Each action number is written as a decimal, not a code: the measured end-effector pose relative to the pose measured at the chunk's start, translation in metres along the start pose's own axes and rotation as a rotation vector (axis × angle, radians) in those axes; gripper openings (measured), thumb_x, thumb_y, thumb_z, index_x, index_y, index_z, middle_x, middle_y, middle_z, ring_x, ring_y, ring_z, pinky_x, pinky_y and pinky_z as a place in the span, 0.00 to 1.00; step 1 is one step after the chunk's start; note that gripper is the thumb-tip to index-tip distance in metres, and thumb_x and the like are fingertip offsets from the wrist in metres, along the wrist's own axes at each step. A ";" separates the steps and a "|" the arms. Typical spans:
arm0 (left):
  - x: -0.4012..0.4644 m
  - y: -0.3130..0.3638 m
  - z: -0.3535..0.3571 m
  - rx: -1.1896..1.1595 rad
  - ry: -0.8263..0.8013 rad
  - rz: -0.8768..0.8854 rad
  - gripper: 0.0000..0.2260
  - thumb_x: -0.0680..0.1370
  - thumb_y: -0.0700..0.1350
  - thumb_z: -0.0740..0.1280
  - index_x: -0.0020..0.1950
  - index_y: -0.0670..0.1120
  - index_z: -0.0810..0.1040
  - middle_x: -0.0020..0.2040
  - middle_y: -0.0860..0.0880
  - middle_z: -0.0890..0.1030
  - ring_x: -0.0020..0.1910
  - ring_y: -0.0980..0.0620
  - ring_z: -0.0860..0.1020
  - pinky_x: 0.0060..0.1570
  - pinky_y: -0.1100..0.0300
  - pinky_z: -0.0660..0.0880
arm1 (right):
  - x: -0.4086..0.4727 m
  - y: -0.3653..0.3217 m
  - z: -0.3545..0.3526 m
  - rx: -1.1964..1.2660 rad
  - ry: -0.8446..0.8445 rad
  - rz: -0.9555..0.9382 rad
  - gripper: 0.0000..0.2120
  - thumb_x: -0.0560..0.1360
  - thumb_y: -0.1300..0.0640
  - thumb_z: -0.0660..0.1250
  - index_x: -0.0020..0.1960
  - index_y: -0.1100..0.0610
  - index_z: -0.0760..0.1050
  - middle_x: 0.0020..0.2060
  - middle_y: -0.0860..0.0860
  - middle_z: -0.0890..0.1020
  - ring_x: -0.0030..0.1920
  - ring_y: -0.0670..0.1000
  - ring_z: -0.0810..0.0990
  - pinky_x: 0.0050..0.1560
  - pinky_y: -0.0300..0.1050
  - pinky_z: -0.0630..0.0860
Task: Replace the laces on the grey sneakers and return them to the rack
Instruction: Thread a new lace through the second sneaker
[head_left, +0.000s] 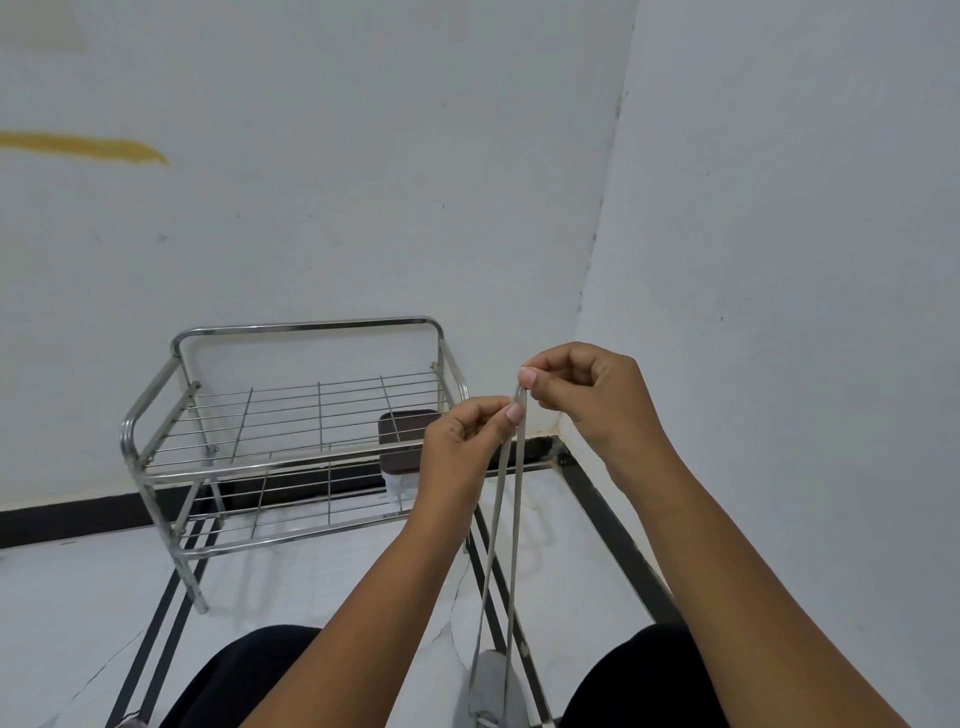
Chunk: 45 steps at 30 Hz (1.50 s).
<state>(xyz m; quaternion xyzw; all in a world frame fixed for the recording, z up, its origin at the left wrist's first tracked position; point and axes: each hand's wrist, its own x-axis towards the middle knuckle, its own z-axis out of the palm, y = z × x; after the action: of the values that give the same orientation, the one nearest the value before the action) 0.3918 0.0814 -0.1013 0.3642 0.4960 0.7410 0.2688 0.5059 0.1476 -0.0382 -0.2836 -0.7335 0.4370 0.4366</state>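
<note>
While the steel wire shoe rack (291, 447) stands unloaded at centre-left, the grey sneaker (488, 691) sits at the bottom edge between the person's knees, light and soft-sided. From it a flat grey lace (511, 519) rises in two limp strands to centre-right, where the left hand (462, 441) and right hand (587, 389), close together, pinch its ends; it likely handles best near the tips.

Even, soft indoor light, bright overall. Faint shadows under the rack (291, 431) on the floor (78, 597). No glare. Sharp centre, wide-angle bending at edges, slight softness at the bottom.
</note>
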 end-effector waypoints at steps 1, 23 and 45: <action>0.000 0.001 0.001 -0.007 0.001 -0.003 0.03 0.74 0.42 0.72 0.47 0.46 0.84 0.43 0.49 0.85 0.45 0.56 0.82 0.46 0.67 0.77 | 0.000 -0.001 0.000 0.017 -0.004 0.004 0.04 0.72 0.59 0.74 0.46 0.58 0.83 0.38 0.53 0.85 0.41 0.49 0.83 0.51 0.48 0.82; 0.000 0.010 0.001 -0.025 0.011 0.012 0.06 0.74 0.41 0.71 0.49 0.40 0.83 0.33 0.56 0.80 0.29 0.64 0.75 0.29 0.76 0.67 | -0.004 -0.005 0.000 0.108 -0.030 0.087 0.03 0.70 0.58 0.75 0.44 0.56 0.84 0.39 0.45 0.85 0.39 0.40 0.78 0.45 0.38 0.76; -0.002 0.014 0.001 0.131 -0.046 0.086 0.07 0.76 0.40 0.70 0.50 0.38 0.83 0.28 0.60 0.78 0.26 0.65 0.72 0.29 0.75 0.66 | -0.002 -0.002 -0.002 0.105 -0.071 0.080 0.04 0.72 0.58 0.73 0.46 0.58 0.84 0.37 0.45 0.84 0.38 0.36 0.80 0.38 0.26 0.72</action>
<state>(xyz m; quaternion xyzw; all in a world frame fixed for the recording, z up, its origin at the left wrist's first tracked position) 0.3931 0.0759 -0.0888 0.4188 0.5213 0.7092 0.2235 0.5083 0.1454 -0.0364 -0.2739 -0.7125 0.5018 0.4068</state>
